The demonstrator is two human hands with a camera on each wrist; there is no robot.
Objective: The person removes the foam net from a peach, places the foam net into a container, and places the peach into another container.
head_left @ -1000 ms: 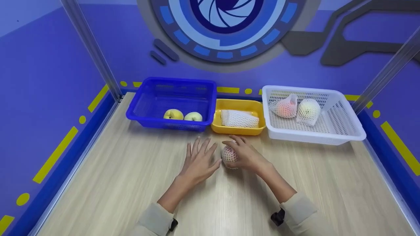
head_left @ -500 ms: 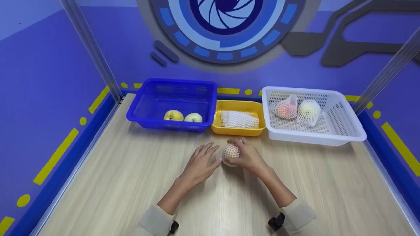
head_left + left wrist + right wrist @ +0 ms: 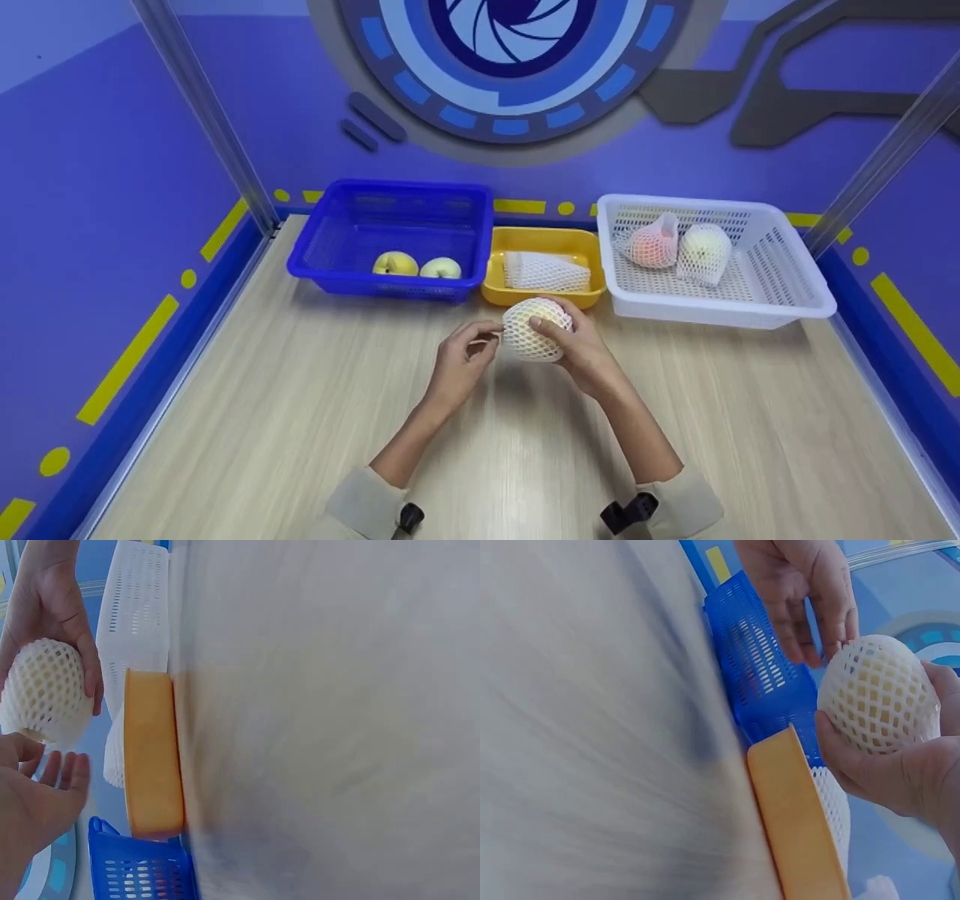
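Observation:
A round, pale yellow fruit in a white foam net is held up over the table by my right hand. The thumb lies across the near side of the net and the fingers wrap behind it. My left hand is at the fruit's left side, its fingers bent. In the right wrist view, the left thumb and fingertips come together at the end of the foam net. The left wrist view shows the other left fingers loosely bent, away from the net.
Behind the hands stands a yellow tray with white foam nets. On its left, a blue basket holds a yellow fruit and a pale green one. The white basket at right holds two netted fruits.
The right hand has lifted the netted fruit and turned it, so its broad side shows. My left hand has bent its spread fingers and brought the fingertips to the net.

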